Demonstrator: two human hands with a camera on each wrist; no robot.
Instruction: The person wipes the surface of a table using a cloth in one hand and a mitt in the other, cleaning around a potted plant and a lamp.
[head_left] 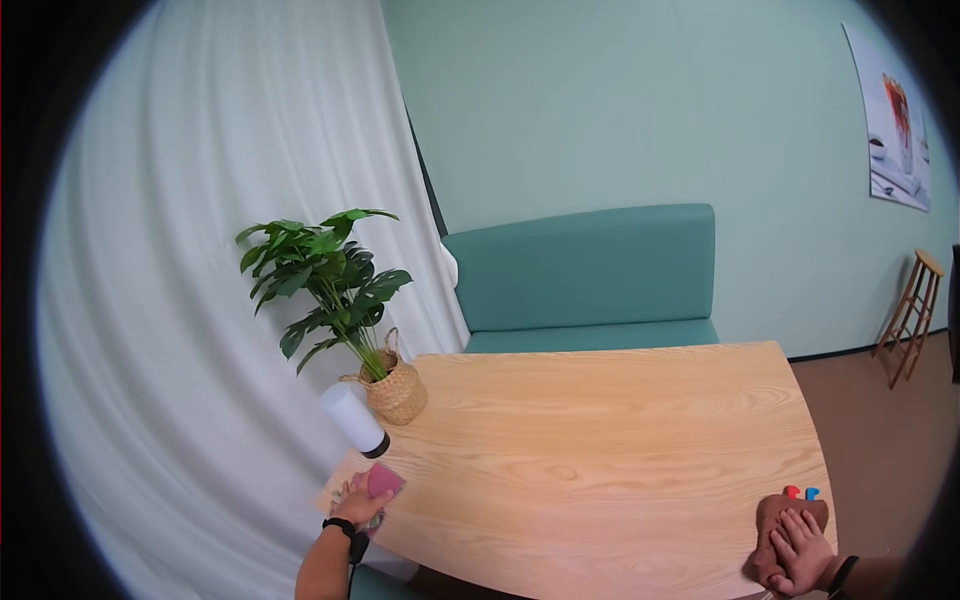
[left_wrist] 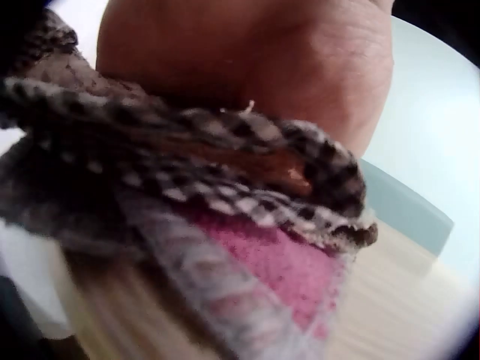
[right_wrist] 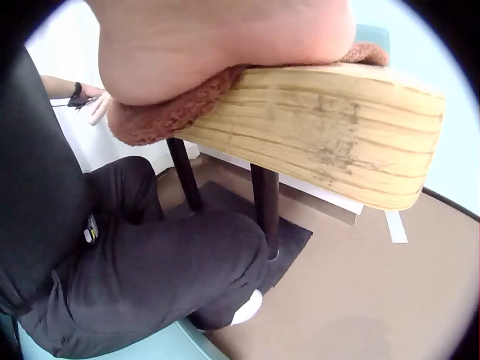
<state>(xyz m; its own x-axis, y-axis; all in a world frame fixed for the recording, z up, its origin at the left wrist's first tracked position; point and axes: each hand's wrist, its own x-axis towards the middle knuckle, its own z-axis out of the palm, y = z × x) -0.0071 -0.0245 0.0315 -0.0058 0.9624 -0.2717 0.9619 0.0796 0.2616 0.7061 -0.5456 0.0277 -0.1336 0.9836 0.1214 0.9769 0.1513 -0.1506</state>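
At the table's left end, my left hand (head_left: 360,503) grips a bundle of cloth with a pink patch (head_left: 385,480). Close up in the left wrist view, the bundle has grey edging and a black-and-white checked trim (left_wrist: 225,196); the palm covers its upper side and the fingers are hidden. At the opposite end of the table, my right hand (head_left: 802,553) lies flat on a fluffy brown cloth (head_left: 768,520), fingers stretched out over it. Part of this brown cloth (right_wrist: 157,120) hangs past the table edge in the right wrist view.
A small red object (head_left: 791,492) and a blue one (head_left: 812,494) sit at the brown cloth's far edge. A white cylinder with a black base (head_left: 352,418) and a potted plant in a woven basket (head_left: 398,392) stand at the wooden table's (head_left: 600,440) left. Behind is a green bench (head_left: 590,270).
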